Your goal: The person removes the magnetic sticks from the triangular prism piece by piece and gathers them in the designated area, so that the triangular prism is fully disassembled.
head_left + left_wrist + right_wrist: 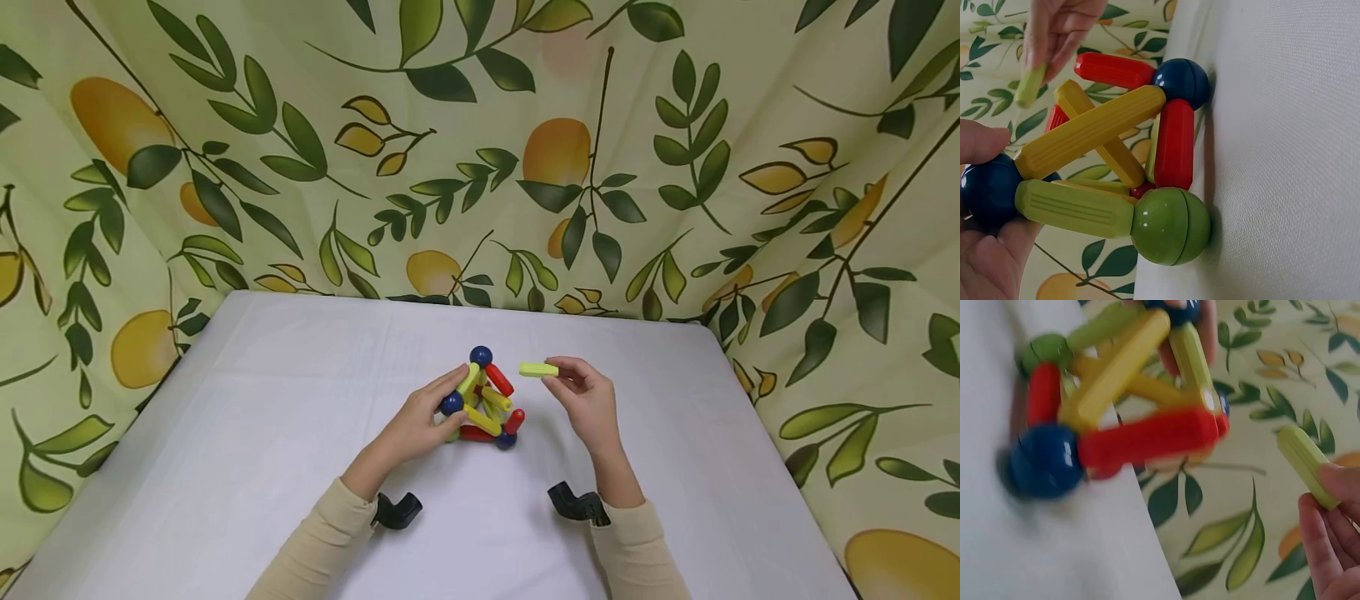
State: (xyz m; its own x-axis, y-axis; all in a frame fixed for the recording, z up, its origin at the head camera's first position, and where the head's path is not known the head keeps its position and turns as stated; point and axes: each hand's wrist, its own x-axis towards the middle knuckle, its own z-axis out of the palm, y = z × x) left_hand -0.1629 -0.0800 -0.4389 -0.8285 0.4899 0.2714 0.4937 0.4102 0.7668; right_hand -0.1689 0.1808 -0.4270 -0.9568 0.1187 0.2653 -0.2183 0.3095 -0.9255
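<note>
A frame of coloured magnetic rods and balls stands on the table. My left hand [414, 425] grips it at a blue ball [452, 403], fingers and thumb on either side. Below that, a light green rod [1075, 209] runs down to a green ball [1171, 226] on the tabletop, and a yellow rod [1116, 369] slopes to another blue ball [1047, 460]. From this lower ball a red rod [1150, 434] sticks up with its far end free. To the right of the frame, my right hand [588, 400] pinches a loose light green rod [538, 369] between thumb and fingers, apart from the frame.
A white cloth covers the table [712, 433]. Behind it and along the sides hangs a curtain [480, 167] printed with leaves and fruit. Black wrist mounts [576, 502] stick out from both sleeves, over the tabletop.
</note>
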